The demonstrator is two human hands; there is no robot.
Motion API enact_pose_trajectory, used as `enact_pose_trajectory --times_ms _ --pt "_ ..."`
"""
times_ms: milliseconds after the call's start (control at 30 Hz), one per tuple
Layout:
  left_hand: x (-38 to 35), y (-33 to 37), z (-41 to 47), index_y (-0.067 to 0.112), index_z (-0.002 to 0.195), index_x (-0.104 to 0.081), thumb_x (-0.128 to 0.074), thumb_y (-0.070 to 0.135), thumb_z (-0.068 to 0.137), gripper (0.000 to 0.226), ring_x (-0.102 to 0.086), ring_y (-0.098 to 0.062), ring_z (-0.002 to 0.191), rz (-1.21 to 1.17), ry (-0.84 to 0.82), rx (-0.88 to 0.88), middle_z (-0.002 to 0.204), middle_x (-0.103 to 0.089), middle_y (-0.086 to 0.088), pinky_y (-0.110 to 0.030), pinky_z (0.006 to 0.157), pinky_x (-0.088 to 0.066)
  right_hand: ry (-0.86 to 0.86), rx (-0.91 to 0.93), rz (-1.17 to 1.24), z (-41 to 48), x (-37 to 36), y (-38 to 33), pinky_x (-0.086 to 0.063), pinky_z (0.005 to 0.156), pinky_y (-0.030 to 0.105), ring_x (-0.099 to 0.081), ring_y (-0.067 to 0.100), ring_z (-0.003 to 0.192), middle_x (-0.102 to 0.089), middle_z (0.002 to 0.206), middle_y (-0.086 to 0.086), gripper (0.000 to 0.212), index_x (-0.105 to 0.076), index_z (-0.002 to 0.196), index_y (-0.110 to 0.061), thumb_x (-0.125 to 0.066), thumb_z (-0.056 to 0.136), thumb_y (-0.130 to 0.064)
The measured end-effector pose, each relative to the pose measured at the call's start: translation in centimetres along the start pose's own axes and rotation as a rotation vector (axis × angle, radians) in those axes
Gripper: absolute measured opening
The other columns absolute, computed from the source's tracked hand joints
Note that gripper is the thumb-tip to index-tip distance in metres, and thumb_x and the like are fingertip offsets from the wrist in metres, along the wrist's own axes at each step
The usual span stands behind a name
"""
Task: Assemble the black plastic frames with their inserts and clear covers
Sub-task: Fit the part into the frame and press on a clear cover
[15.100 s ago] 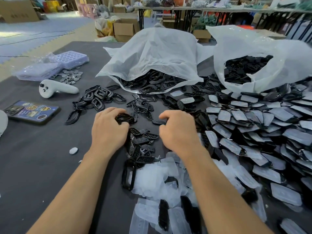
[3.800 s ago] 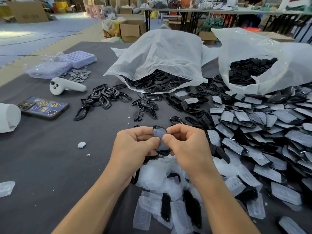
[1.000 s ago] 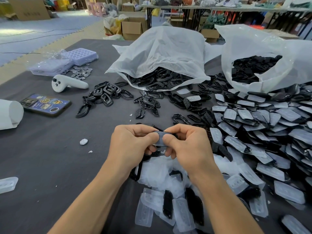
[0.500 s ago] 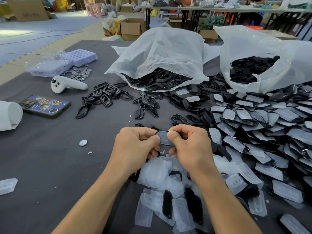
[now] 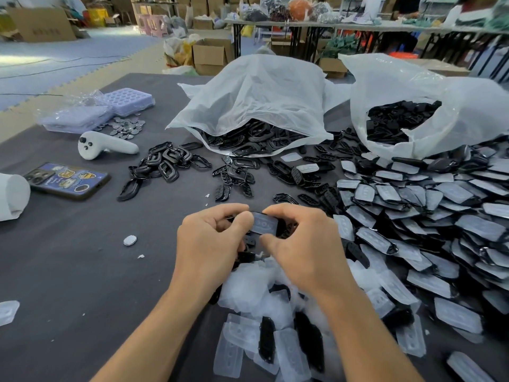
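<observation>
Both hands meet above the table (image 5: 68, 271) and share one part, a black frame (image 5: 283, 230) with a clear cover (image 5: 264, 222) on its upper face. The left hand (image 5: 209, 244) pinches the left end, its thumb lying on the cover. The right hand (image 5: 303, 249) curls round the right end, with its forefinger over the far edge and its thumb at the near edge.

Fifteen seconds ago the hands were apart and down among the loose parts. About four seconds ago the part stood on end between the fingertips. Now it lies flat with its long side running across, much as it did half a second ago, and the right thumb has slid in under the near edge.

Everything else on the table lies as before. Just below the held frame is a heap of loose clear covers (image 5: 248, 296). To its right spreads the pile of covered frames (image 5: 413, 210). Beyond it lie scattered inserts (image 5: 234, 183), and farther on is a white bag (image 5: 261, 95) spilling frames, with a second bag (image 5: 440, 92) to the far right. Far and left of the frame are a cluster of empty frames (image 5: 165, 161), a white controller (image 5: 107, 146) and a phone (image 5: 67, 180).
</observation>
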State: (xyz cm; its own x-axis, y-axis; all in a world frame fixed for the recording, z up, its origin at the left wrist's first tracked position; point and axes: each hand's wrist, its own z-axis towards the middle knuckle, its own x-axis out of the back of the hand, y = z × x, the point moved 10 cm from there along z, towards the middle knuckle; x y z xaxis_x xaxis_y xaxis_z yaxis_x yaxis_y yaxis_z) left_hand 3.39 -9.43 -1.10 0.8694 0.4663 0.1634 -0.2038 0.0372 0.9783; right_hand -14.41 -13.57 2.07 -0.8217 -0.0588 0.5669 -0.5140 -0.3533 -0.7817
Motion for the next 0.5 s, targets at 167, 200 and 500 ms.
enact_pose_trajectory --times_ms 167,200,500 --pt "1.0 0.5 0.6 0.048 0.089 -0.078 -0.075 0.038 0.087 0.010 -0.058 -0.002 0.052 0.163 0.130 -0.051 0.059 -0.064 0.013 -0.010 0.055 -0.043 0.135 -0.113 -0.277 2.3 6.8 3.2 -0.047 0.063 0.006 -0.067 0.000 0.077 -0.060 0.074 -0.029 0.029 -0.077 0.106 -0.032 -0.080 0.079 -0.020" --pt "1.4 0.4 1.0 0.046 0.089 -0.078 -0.075 0.035 0.089 0.011 -0.060 0.000 0.056 0.195 0.160 -0.043 0.062 -0.067 0.017 -0.010 0.056 -0.042 0.185 -0.161 -0.326 2.8 8.8 4.1 -0.054 0.069 0.018 -0.069 0.008 0.079 -0.065 0.077 -0.022 0.031 -0.077 0.109 -0.031 -0.079 0.080 -0.019" --pt "2.8 -0.8 7.6 0.046 0.092 -0.075 -0.064 0.025 0.089 0.024 -0.066 -0.018 0.094 0.417 0.237 0.022 0.089 -0.070 0.011 -0.032 0.083 -0.052 0.149 -0.157 -0.460 7.1 7.1 4.1 -0.048 0.105 0.040 -0.063 0.028 0.109 -0.073 0.112 0.008 0.047 -0.072 0.125 -0.025 -0.069 0.081 -0.008"
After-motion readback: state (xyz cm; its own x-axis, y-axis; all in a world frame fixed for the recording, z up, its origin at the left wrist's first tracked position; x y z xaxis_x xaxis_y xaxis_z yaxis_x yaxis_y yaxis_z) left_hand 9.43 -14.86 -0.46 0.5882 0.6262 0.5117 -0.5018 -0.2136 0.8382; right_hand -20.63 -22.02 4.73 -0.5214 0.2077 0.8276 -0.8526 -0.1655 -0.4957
